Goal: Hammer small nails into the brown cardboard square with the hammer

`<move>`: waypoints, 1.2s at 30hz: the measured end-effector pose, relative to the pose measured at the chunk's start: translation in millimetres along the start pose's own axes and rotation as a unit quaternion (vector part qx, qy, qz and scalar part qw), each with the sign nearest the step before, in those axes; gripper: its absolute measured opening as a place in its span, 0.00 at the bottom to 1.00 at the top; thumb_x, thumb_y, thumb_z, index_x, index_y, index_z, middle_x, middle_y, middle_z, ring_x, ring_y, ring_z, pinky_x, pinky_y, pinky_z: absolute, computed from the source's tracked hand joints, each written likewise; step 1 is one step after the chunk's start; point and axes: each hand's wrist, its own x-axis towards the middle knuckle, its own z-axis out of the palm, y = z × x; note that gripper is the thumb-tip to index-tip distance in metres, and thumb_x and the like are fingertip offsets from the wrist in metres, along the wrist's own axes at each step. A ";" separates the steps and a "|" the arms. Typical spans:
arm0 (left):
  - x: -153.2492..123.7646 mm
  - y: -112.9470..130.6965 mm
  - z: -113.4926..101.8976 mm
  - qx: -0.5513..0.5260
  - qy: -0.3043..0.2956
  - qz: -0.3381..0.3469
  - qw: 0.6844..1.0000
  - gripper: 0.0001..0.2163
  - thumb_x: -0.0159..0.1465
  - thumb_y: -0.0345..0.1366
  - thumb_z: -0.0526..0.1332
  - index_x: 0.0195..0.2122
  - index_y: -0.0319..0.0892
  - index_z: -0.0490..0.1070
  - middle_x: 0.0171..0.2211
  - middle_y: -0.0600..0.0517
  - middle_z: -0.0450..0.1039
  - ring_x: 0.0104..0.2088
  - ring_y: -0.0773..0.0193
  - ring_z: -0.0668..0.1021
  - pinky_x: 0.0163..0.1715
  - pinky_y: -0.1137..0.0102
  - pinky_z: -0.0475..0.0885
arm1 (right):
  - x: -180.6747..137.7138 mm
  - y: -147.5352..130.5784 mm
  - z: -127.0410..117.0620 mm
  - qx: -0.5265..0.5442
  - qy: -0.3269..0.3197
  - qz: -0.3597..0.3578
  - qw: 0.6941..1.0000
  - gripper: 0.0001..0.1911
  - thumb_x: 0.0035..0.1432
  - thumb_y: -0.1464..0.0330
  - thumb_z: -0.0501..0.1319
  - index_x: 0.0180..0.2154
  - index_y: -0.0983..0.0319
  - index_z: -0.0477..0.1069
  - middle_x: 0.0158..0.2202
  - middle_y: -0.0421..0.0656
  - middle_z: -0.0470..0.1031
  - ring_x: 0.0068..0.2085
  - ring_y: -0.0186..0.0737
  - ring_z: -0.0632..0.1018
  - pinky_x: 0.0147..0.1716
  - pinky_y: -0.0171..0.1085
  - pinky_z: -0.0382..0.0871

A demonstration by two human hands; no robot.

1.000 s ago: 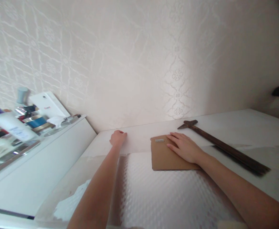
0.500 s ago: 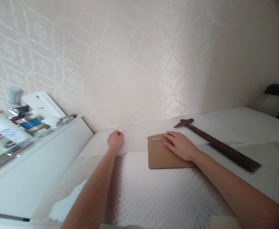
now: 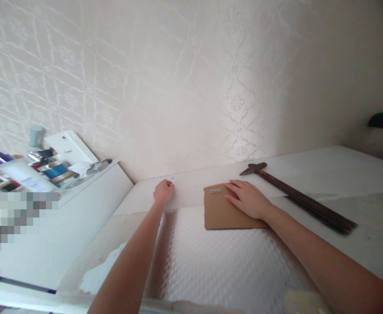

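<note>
My right hand (image 3: 248, 198) lies flat, fingers stretched out, on a brown cardboard piece (image 3: 222, 213) that carries a small white label near its far edge. The cardboard rests on a sheet of white textured wallpaper (image 3: 224, 261) spread over the white table (image 3: 325, 168). My left hand (image 3: 163, 191) is curled with fingers pressed together at the sheet's far left edge, near a tiny dark mark on the table; what it pinches, if anything, is too small to see.
A long dark wooden T-square (image 3: 296, 198) lies on the table to the right of the cardboard. A patterned wall (image 3: 178, 87) rises right behind the table. A white cabinet (image 3: 80, 196) at the left carries several bottles and tubes. A dark chair back shows at the far right.
Both hands have stayed in place on the sheet and the cardboard. Only the camera has shifted slightly.
</note>
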 end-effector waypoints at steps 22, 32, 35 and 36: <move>-66.7 103.2 6.3 -0.180 -0.071 0.378 0.906 0.07 0.60 0.36 0.60 0.34 0.43 0.77 0.34 0.53 0.79 0.36 0.66 0.77 0.41 0.72 0.69 | 0.7 0.3 -1.3 0.001 -0.011 0.000 1.000 0.26 0.63 0.58 0.48 0.56 0.64 0.66 0.58 0.53 0.65 0.57 0.52 0.66 0.56 0.49 0.58; -64.2 108.3 22.7 -0.126 -0.071 0.393 0.908 0.13 0.63 0.42 0.56 0.35 0.44 0.79 0.35 0.51 0.79 0.36 0.63 0.78 0.41 0.71 0.69 | 0.2 1.6 -1.5 -0.008 -0.007 -0.010 1.000 0.26 0.63 0.57 0.48 0.56 0.64 0.66 0.57 0.53 0.65 0.57 0.52 0.66 0.56 0.48 0.58; -63.8 106.9 25.5 -0.132 -0.068 0.395 0.907 0.13 0.63 0.43 0.56 0.35 0.44 0.79 0.35 0.52 0.80 0.36 0.63 0.78 0.40 0.72 0.69 | -0.1 2.0 -2.0 -0.007 -0.008 -0.008 1.000 0.26 0.63 0.57 0.48 0.56 0.64 0.66 0.58 0.53 0.65 0.57 0.52 0.66 0.56 0.48 0.58; -63.9 106.8 26.2 -0.134 -0.068 0.394 0.907 0.13 0.62 0.43 0.56 0.35 0.44 0.79 0.35 0.52 0.80 0.36 0.63 0.78 0.40 0.72 0.69 | -0.1 2.2 -2.0 -0.007 -0.008 -0.007 1.000 0.26 0.63 0.57 0.48 0.56 0.64 0.66 0.58 0.53 0.65 0.57 0.51 0.66 0.56 0.48 0.58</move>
